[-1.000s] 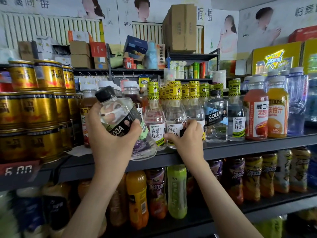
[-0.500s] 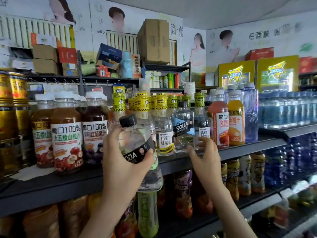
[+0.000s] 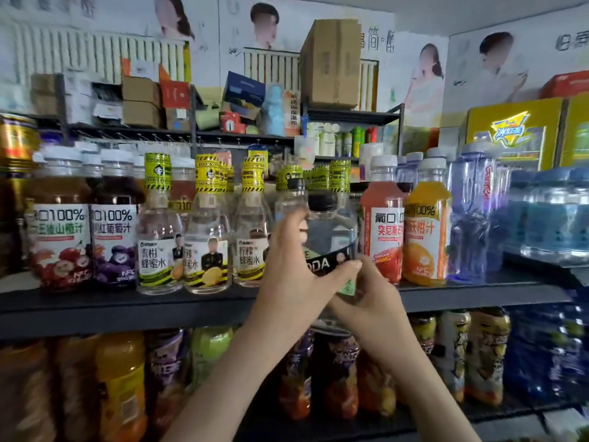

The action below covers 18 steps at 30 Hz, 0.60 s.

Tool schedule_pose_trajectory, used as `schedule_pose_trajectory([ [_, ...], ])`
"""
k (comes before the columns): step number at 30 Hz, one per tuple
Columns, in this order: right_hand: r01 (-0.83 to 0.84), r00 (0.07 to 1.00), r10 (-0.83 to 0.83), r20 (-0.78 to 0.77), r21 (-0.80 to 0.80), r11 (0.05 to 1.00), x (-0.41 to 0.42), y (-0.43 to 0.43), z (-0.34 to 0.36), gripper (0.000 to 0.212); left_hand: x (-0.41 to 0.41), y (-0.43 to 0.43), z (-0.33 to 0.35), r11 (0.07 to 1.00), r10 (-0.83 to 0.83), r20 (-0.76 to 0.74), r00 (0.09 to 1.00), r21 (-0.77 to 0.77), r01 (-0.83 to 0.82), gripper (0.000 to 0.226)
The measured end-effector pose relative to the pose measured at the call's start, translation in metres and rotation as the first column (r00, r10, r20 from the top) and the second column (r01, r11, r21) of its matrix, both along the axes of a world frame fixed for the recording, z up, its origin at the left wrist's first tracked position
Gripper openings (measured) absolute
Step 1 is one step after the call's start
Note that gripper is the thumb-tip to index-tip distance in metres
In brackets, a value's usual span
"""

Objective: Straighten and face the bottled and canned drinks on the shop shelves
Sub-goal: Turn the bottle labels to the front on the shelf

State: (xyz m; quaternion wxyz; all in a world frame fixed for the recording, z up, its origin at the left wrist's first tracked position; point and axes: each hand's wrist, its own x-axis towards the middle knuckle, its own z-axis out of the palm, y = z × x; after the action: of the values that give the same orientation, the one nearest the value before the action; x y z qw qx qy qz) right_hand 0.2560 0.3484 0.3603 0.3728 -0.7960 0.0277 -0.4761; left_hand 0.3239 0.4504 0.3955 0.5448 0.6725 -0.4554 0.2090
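A soda bottle (image 3: pixel 331 237), gripped in the left hand (image 3: pixel 287 282) and low down in the right hand (image 3: pixel 371 303), is apparently being faced at the shelf's (image 3: pixel 127 303) front edge; upright seating, label outward, seems needed next.

**Soda bottle held upright at the shelf front**

A clear plastic soda bottle (image 3: pixel 331 237) with a black cap and black label band is upright, gripped by the left hand (image 3: pixel 293 282) and the right hand (image 3: pixel 373 301) at the dark shelf (image 3: pixel 127 298) edge. On its left stand three clear honey-water bottles (image 3: pixel 207 247) with yellow-and-black neck sleeves. On its right stand a pink juice bottle (image 3: pixel 382 237) and an orange juice bottle (image 3: pixel 425 237). All labels face out.
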Motion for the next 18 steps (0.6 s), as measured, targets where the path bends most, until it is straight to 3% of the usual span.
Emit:
schedule_pose_trajectory([
  [4, -0.045, 0.997, 0.036, 0.072, 0.122, 0.992, -0.009, -0.023, 0.0, 0.034, -0.005, -0.017, -0.002, 0.999, -0.028, -0.039, 0.999, 0.038, 0.029, 0.075],
  [10, -0.085, 0.97, 0.017, 0.243, 0.273, 0.958, -0.031, -0.047, 0.005, 0.032, -0.01, -0.041, -0.011, 0.992, 0.127, 0.091, 0.988, 0.01, -0.129, 0.03],
  [14, 0.016, 0.96, -0.105, 0.261, 0.324, 0.946, -0.049, -0.066, -0.002, 0.027, -0.02, -0.069, -0.015, 0.98, 0.181, 0.117, 0.976, 0.062, -0.189, 0.033],
  [18, 0.066, 0.947, -0.171, 0.271, 0.357, 0.932, -0.072, -0.09, -0.008, 0.026, -0.041, -0.098, -0.021, 0.981, 0.194, 0.127, 0.973, -0.019, -0.193, 0.038],
])
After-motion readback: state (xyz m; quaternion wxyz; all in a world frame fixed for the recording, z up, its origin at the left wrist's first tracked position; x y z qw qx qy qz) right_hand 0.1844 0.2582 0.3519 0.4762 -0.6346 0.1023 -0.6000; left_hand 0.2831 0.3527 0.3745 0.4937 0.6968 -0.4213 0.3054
